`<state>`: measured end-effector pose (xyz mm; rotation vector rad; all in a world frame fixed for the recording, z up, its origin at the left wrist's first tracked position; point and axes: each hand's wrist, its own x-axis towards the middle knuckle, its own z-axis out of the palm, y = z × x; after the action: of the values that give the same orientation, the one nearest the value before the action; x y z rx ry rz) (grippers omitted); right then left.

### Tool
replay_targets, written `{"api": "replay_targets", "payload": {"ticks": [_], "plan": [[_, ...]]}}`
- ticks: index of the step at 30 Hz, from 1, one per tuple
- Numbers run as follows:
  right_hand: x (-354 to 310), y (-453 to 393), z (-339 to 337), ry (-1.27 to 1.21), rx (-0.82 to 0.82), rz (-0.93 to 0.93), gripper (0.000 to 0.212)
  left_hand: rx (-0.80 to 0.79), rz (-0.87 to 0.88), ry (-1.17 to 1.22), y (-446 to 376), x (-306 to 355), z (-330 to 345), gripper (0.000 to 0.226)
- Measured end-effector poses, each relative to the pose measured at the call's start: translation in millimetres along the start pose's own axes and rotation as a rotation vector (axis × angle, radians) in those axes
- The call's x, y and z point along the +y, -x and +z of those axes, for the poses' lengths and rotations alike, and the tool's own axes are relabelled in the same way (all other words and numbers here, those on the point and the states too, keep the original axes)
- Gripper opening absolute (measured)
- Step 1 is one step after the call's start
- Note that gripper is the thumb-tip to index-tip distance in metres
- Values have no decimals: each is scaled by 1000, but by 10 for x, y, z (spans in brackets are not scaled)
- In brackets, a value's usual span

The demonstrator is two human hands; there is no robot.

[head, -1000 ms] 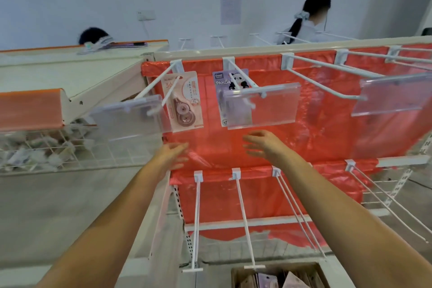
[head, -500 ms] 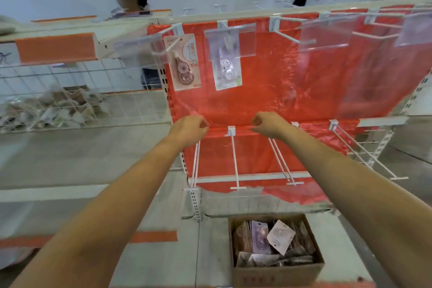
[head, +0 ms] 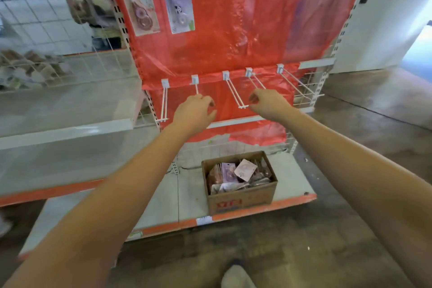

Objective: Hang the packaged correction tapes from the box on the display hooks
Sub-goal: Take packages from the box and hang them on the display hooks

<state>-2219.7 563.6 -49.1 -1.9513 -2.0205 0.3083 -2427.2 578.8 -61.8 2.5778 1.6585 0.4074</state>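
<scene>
Both hands have dropped from the red backing's fold to the lower row of display hooks, and the view has tilted down so the whole box now shows. The left hand hangs at about 10 o'clock from the box, its fingers loosely curled and grasping nothing, just in front of the second hook. The right hand, at about 1 o'clock from the box, has its fingers likewise loosely curled and grasping nothing, close beside the tip of the third hook; whether it touches the wire I cannot tell. Packaged correction tapes lie heaped in the open cardboard box on the bottom shelf. Two packs already hang at the upper row, at 11 o'clock from the hands: a pink-carded pack and a panda pack just beside it.
</scene>
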Motion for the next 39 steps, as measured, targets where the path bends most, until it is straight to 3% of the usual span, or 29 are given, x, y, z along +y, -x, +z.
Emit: {"api": "replay_targets", "payload": {"ticks": [8,21,28,32,39], "plan": [[683,585,366,-54,-158,96,28,-172,33,8,396,548,723,30],[2054,371,1645,-34,-500,298,30,-379,-329,63,88,371,2577,25],[2554,74,2514,-58,-620,375,30,-483,-401,68,108,50,3563,28],[2722,-40,3042,-42,-621,394,31,-515,-418,68,136,-120,4056,28],[2843,-586,3966,-73,-448,351,31,-388,-458,60,-161,-546,4859,24]]}}
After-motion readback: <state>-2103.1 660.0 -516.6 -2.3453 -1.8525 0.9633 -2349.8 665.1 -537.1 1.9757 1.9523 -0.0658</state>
